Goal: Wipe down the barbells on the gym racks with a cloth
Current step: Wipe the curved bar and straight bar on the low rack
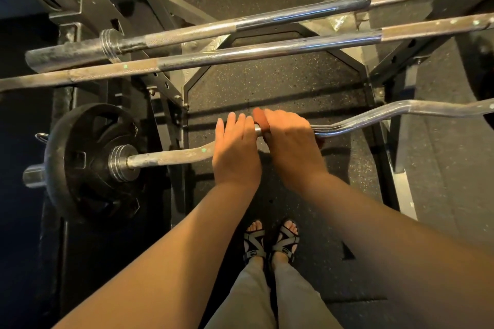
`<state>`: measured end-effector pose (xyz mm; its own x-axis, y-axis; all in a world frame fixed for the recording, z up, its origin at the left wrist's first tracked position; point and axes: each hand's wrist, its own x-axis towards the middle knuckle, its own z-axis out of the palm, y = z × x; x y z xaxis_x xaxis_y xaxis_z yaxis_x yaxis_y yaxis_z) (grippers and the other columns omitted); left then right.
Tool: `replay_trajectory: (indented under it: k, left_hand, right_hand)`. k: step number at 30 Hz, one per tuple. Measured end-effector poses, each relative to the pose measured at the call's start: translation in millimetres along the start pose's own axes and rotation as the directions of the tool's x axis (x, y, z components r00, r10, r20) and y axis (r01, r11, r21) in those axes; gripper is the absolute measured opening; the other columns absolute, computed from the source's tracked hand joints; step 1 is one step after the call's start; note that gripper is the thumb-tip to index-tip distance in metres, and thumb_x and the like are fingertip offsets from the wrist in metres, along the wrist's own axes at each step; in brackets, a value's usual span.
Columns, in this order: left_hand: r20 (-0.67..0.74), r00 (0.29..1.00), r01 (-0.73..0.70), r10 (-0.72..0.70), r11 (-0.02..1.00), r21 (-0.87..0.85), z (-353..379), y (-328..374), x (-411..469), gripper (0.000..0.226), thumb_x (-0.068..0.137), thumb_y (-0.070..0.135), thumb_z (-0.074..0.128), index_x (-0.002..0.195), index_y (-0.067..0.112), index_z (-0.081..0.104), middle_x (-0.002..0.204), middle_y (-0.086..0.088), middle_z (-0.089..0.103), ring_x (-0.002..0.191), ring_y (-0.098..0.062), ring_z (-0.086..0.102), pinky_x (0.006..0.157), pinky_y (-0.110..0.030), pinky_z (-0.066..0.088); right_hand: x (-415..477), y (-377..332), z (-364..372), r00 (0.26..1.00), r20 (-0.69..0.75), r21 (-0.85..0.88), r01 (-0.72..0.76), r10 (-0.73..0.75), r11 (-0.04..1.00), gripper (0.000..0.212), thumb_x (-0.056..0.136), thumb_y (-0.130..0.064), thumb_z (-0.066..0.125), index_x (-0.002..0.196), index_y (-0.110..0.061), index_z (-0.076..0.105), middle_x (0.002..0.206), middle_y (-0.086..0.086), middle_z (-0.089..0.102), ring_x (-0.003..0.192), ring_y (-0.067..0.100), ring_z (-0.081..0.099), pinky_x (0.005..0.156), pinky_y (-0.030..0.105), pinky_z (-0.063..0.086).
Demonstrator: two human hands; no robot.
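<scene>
- While we stood at the near side of the rack [393,168], our right hand [291,139] was clenched round the reddish cloth [259,117], wrapping it onto the middle of the curl bar [441,111].
- Our left hand [235,147] lay just left of the cloth, fingers straight and resting over the bar, gripping nothing.
- The curl bar lay across the near side of the rack, with a black plate [88,168] on its left end.
- We judged it heavy, stiff and slick where chromed, so it needed steadying rather than lifting.
- The cloth looked soft and thin, best held wrapped round the shaft.
- The rack was the only holder we saw. Farther off it also carried a nearer straight barbell [267,48] and a farther straight barbell [294,14], both patchy and dull.
</scene>
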<state>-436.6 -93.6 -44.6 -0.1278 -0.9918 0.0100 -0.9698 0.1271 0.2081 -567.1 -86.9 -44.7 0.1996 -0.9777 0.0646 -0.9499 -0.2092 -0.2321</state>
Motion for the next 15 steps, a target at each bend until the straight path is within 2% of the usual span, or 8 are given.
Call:
replay_trajectory:
  k: [2, 3, 6, 8, 9, 11, 12, 15]
  left_hand:
    - [0.001, 1.0, 0.01, -0.01, 0.999, -0.045, 0.0, -0.8, -3.6, 0.049, 0.094, 0.011, 0.052, 0.143, 0.008, 0.051, 0.148, -0.013, 0.052, 0.148, -0.033, 0.035, 0.127, -0.047, 0.013]
    - [-0.001, 1.0, 0.01, -0.01, 0.998, -0.059, -0.6, -1.3, -4.7, 0.052, 0.093, 0.009, 0.055, 0.144, 0.007, 0.049, 0.15, -0.014, 0.05, 0.149, -0.033, 0.033, 0.126, -0.047, 0.011]
    - [-0.003, 1.0, -0.017, 0.017, 0.997, -0.075, 0.1, -4.2, -2.6, 0.058, 0.089, 0.005, 0.065, 0.144, 0.007, 0.049, 0.15, -0.014, 0.05, 0.148, -0.034, 0.034, 0.126, -0.045, 0.007]
    - [0.005, 1.0, -0.027, 0.027, 0.997, -0.072, 1.9, -5.5, -0.6, 0.062, 0.085, 0.003, 0.072, 0.143, 0.004, 0.05, 0.148, -0.016, 0.052, 0.145, -0.036, 0.039, 0.125, -0.046, 0.01]
    - [0.005, 1.0, -0.028, 0.029, 0.997, -0.069, 2.5, -5.9, 0.1, 0.062, 0.084, 0.002, 0.072, 0.143, 0.003, 0.05, 0.146, -0.017, 0.054, 0.144, -0.036, 0.041, 0.124, -0.047, 0.011]
    - [0.001, 1.0, -0.023, 0.023, 0.996, -0.083, 2.8, -5.8, 0.9, 0.057, 0.088, 0.001, 0.065, 0.143, 0.003, 0.05, 0.147, -0.017, 0.053, 0.145, -0.036, 0.039, 0.124, -0.047, 0.01]
    - [0.004, 1.0, -0.02, 0.02, 0.996, -0.089, 2.5, -5.2, 1.0, 0.054, 0.091, 0.002, 0.06, 0.145, 0.005, 0.05, 0.149, -0.016, 0.051, 0.147, -0.035, 0.037, 0.125, -0.046, 0.009]
    - [0.007, 1.0, -0.01, 0.011, 0.995, -0.101, -1.5, -4.6, -0.2, 0.051, 0.096, 0.013, 0.042, 0.146, 0.008, 0.05, 0.152, -0.013, 0.049, 0.148, -0.032, 0.035, 0.126, -0.046, 0.008]
  right_hand:
    - [-20.2, 0.5, 2.8, 0.999, -0.044, 0.071, 0.007, -0.004, 0.997, 0.052, 0.096, -0.016, 0.05, 0.146, -0.008, 0.044, 0.138, 0.013, 0.05, 0.129, 0.032, 0.045, 0.115, 0.045, 0.035]
    - [-18.0, 2.0, 2.8, 0.999, -0.035, 0.064, 0.013, -0.011, 0.998, 0.051, 0.095, -0.016, 0.05, 0.146, -0.009, 0.044, 0.137, 0.012, 0.05, 0.128, 0.031, 0.045, 0.115, 0.044, 0.035]
    - [19.7, -1.1, 3.2, 0.999, 0.041, -0.071, -0.021, 0.024, 0.997, 0.021, 0.101, -0.021, 0.043, 0.113, -0.018, 0.06, 0.104, 0.007, 0.064, 0.091, 0.028, 0.062, 0.08, 0.041, 0.053]
    - [39.9, -7.8, 0.1, 0.999, 0.045, -0.113, -0.021, 0.026, 0.993, 0.032, 0.099, -0.021, 0.033, 0.094, -0.011, 0.063, 0.086, 0.012, 0.064, 0.071, 0.034, 0.063, 0.058, 0.042, 0.052]
    - [43.8, -8.5, -0.4, 0.999, 0.039, -0.11, -0.031, 0.035, 0.993, 0.035, 0.097, -0.021, 0.031, 0.091, -0.01, 0.064, 0.083, 0.013, 0.064, 0.068, 0.035, 0.062, 0.055, 0.042, 0.05]
    - [36.7, -6.5, 0.2, 0.998, 0.054, -0.125, -0.024, 0.031, 0.992, 0.026, 0.099, -0.021, 0.038, 0.1, -0.013, 0.062, 0.091, 0.011, 0.064, 0.076, 0.033, 0.063, 0.064, 0.044, 0.052]
    - [26.4, -4.9, 4.3, 0.999, 0.045, -0.095, -0.014, 0.018, 0.995, 0.022, 0.101, -0.023, 0.042, 0.111, -0.015, 0.06, 0.101, 0.009, 0.064, 0.087, 0.031, 0.063, 0.076, 0.043, 0.053]
    - [-12.1, -5.6, 9.5, 1.0, -0.02, 0.061, 0.0, 0.002, 0.998, 0.05, 0.099, -0.022, 0.049, 0.146, -0.008, 0.045, 0.139, 0.013, 0.049, 0.131, 0.032, 0.044, 0.118, 0.045, 0.031]
